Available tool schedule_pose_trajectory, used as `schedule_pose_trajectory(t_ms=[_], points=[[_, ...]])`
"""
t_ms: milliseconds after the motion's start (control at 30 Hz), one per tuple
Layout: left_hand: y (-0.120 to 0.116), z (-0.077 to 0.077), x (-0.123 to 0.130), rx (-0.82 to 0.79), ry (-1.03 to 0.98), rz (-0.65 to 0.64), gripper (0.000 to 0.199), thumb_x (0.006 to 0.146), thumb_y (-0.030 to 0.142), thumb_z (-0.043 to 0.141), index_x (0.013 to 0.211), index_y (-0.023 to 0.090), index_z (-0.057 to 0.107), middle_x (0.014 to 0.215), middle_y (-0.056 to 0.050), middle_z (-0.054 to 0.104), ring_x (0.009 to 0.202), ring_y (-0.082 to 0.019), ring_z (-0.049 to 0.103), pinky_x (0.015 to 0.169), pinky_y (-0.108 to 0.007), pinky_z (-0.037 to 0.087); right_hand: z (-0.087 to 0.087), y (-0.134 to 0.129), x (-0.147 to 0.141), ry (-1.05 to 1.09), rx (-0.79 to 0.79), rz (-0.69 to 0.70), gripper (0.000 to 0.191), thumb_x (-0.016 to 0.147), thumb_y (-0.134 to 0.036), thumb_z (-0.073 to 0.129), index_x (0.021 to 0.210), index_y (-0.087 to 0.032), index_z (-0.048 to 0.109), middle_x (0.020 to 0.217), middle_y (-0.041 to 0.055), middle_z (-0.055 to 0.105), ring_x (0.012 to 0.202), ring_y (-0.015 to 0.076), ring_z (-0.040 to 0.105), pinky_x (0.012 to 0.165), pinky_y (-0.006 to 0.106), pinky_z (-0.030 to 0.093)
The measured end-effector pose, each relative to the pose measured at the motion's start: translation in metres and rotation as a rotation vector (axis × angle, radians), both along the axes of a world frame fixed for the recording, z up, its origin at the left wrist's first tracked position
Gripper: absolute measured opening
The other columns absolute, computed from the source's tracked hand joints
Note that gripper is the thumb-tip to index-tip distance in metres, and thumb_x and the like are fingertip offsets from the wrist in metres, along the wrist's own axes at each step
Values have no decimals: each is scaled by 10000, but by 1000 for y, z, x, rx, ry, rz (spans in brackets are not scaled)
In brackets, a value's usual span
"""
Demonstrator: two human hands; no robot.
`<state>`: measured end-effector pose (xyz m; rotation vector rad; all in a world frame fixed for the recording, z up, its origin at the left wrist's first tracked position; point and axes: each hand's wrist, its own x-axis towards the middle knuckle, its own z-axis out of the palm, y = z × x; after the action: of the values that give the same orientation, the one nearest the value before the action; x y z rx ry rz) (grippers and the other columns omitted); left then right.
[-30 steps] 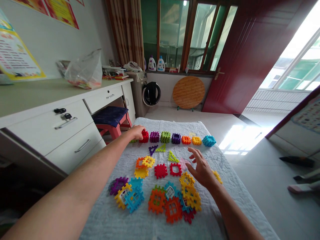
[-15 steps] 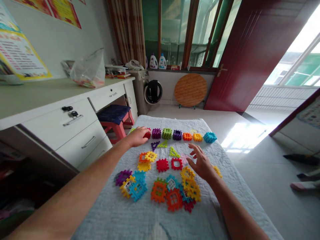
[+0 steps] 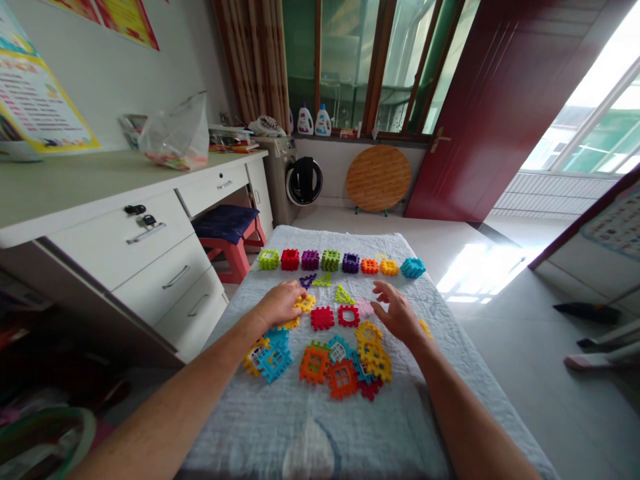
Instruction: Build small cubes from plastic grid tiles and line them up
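My left hand (image 3: 283, 303) is bent down over a small pile of orange and yellow tiles, its fingers together on the edge of a yellow window tile (image 3: 305, 304); the hand hides much of the pile. My right hand (image 3: 397, 310) hovers with fingers apart and nothing in them, right of a red square frame (image 3: 349, 316). A solid red tile (image 3: 323, 319) lies between the hands. Farther back are a purple triangle (image 3: 307, 281) and two lime triangles, one (image 3: 343, 294) nearer. Closer to me lie blue tiles (image 3: 275, 360), orange tiles (image 3: 343, 379) and yellow tiles (image 3: 375, 357).
Along the far side of the cloth-covered table (image 3: 260, 427) runs a row of stacked tiles sorted by colour, from a lime stack (image 3: 269, 259) to a blue stack (image 3: 413, 268). A desk (image 3: 125, 193) and a stool (image 3: 233, 233) stand at left.
My left hand has come back from the red stack in the far row to the orange and yellow pile. My right hand stays nearly in place, open. The view has shifted slightly.
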<state>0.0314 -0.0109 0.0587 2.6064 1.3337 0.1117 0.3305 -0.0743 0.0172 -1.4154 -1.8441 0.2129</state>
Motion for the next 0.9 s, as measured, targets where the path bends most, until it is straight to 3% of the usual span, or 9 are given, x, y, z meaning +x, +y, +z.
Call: schedule_pose_trajectory(t_ms=[333,567,700,800,900], points=[[3,-16,17,-1,-188,-10,315,703,103,533,985,188,645,992,-52,610,911,-182,608,837,-271,456,5,4,18,41,-15,-131,331,788,-185,455,1107,-165,544,906,72,678,745,168,611,743,334,496],[-4,-1,8,-64,-326,-79,428,675,144,563,1099,201,593,1157,-52,575,1074,-196,566,948,-285,429,0,5,12,4,0,-88,313,767,-186,480,1064,-163,574,888,70,677,742,166,614,737,328,493],[-6,6,-12,-71,-232,62,437,707,165,503,1137,171,585,1183,-84,579,1102,-226,558,981,-318,407,0,5,9,-16,-15,-58,310,767,-185,487,1062,-155,581,889,75,676,750,170,613,731,326,493],[-7,3,-24,-157,-83,59,480,673,261,592,1143,168,595,1146,-88,593,1085,-258,560,965,-335,415,0,4,6,-23,-25,-43,291,769,-180,487,1041,-159,589,880,70,674,751,166,610,729,316,493],[-9,-2,-29,-174,-43,63,647,593,301,678,1218,181,556,1199,-84,568,1129,-271,528,985,-329,398,0,3,5,-32,-38,-40,276,770,-174,483,1022,-164,596,885,66,670,750,164,608,735,318,494]])
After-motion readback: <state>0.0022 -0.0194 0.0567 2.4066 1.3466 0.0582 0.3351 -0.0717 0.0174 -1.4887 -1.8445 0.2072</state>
